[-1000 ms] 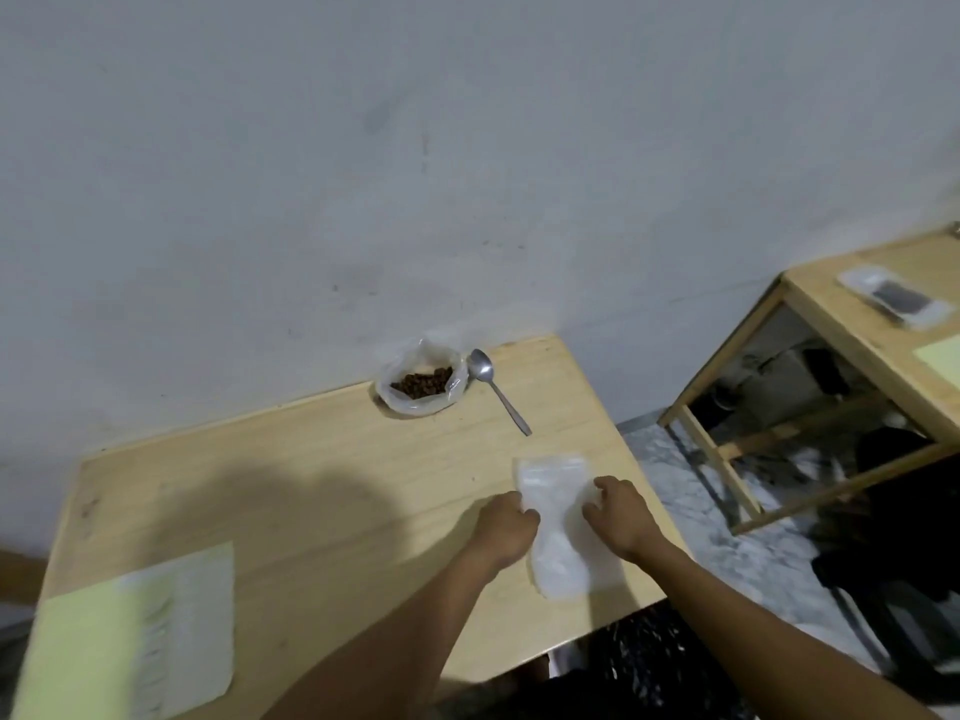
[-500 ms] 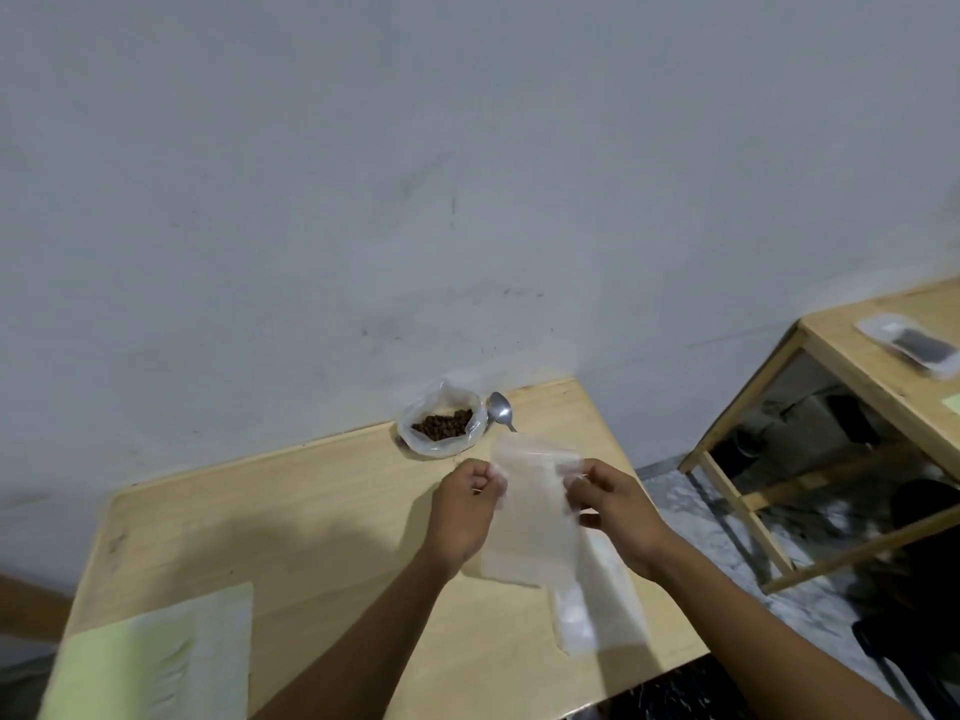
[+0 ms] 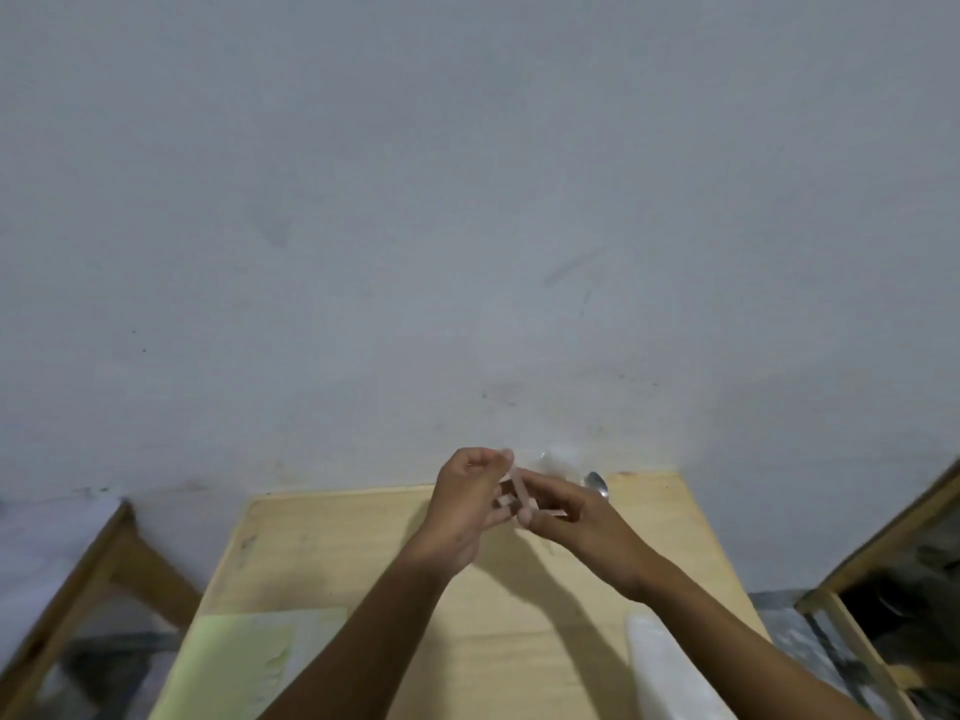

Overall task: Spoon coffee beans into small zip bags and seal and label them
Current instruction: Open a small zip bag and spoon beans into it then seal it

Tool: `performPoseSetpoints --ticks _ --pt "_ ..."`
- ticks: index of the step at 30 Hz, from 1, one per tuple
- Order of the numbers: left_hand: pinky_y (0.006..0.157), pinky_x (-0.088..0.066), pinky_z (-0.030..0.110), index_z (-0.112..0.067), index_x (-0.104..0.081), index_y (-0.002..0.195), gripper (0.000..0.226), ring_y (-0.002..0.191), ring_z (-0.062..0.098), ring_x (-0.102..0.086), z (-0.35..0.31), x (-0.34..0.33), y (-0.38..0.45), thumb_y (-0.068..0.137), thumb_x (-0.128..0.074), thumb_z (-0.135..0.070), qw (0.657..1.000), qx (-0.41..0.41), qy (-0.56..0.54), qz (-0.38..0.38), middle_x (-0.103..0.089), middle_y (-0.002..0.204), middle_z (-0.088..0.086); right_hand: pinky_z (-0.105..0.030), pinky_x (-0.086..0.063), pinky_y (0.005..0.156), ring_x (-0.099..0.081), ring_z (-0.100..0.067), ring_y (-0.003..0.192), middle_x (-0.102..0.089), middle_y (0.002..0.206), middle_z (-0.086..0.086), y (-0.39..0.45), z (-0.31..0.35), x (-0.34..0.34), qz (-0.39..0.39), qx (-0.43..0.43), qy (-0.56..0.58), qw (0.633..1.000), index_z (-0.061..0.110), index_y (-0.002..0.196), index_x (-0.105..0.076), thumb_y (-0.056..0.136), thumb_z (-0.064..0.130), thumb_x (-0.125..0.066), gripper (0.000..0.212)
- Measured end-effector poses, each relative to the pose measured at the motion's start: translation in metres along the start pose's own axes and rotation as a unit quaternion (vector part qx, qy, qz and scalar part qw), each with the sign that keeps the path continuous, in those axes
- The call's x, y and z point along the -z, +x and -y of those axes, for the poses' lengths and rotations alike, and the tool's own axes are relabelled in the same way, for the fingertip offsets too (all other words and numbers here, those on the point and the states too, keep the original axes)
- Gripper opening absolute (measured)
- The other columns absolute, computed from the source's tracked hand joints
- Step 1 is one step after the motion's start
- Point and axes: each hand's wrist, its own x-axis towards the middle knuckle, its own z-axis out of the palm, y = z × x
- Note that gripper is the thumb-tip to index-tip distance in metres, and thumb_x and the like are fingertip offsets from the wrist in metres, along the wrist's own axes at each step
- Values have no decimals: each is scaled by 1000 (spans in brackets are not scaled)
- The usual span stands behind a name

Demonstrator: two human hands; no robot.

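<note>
Both hands are raised above the far part of the pale wooden table, close to the grey wall. The left hand has its fingers curled, and its thumb and forefinger pinch the upper edge of a small clear plastic zip bag. The right hand meets it from the other side; its fingers are also bent and they grip the same bag. The bag is held in the air between the two hands, over the table and not touching it. It is almost transparent and blurred, so I cannot tell if its mouth is open or if something is inside.

Behind the right hand, at the far edge of the table near the wall, the bowl of a silver metal spoon shows; its handle is hidden by the hand. Just beside the spoon, towards the wall, there is a faint shine of crumpled clear plastic, but what it holds is hidden.

On the near part of the table, under the left forearm, lies a pale green sheet of paper. On the near right part of the table, under the right forearm, lies a white plastic pack, flat on the wood.

On each side of the table stands another wooden frame, one on the left and one on the right.
</note>
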Motion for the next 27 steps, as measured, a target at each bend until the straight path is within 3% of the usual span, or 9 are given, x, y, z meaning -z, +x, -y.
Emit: performPoseSetpoints --ticks 2,5,10,17,21,25,27 --pt "75 -60 37 -3 -58 105 22 81 17 -72 -2 10 -3 91 -67 -18 1000 -19 3 -11 -68 96 10 -28 -43 105 -53 1 125 -62 131 18 5 3 -6 11 -13 39 999 31 134 -57 92 46 -57 45" --pt "74 -59 36 -4 -63 97 12 85 19 -72 -2 19 -7 89 -68 -11 999 -37 -1 -10 -67 99 13 -33 -51 98 -63 -8 115 -70 117 10 15 8 -15 -33 -22 88 995 23 117 -68 88 49 -57 40" --pt "70 -57 31 -7 -66 89 2 83 13 -73 -5 26 -11 89 -64 -6 998 -60 13 -23 -69 94 7 -41 -54 96 -67 -13 106 -73 108 5 28 9 -24 -49 -29 92 994 19 105 -70 91 31 -67 19" --pt "66 -59 30 -2 -61 93 6 79 15 -73 -3 25 -10 89 -58 1 996 -55 3 -64 -69 87 10 -35 -57 86 -70 -15 95 -76 95 1 35 7 -29 -80 -39 72 993 11 91 -73 93 22 -64 14" --pt "66 -61 32 -1 -57 88 10 83 23 -69 -1 16 -5 83 -52 7 992 -40 10 -115 -62 92 19 -21 -47 62 -60 -8 69 -66 73 3 36 3 -34 -185 4 -46 982 8 82 -60 92 12 -58 11" --pt "66 -61 33 -2 -56 86 13 89 30 -70 4 7 0 80 -51 9 993 -20 -5 -120 -64 92 22 -17 -51 67 -66 0 77 -69 79 11 34 -1 -40 -179 49 -126 975 18 91 -62 94 15 -57 7" --pt "67 -61 36 -4 -57 87 13 88 31 -70 5 7 3 82 -50 6 992 -11 -12 -122 -64 92 20 -11 -46 65 -64 5 75 -68 76 20 32 0 -40 -151 50 -146 976 26 88 -65 95 24 -59 9"
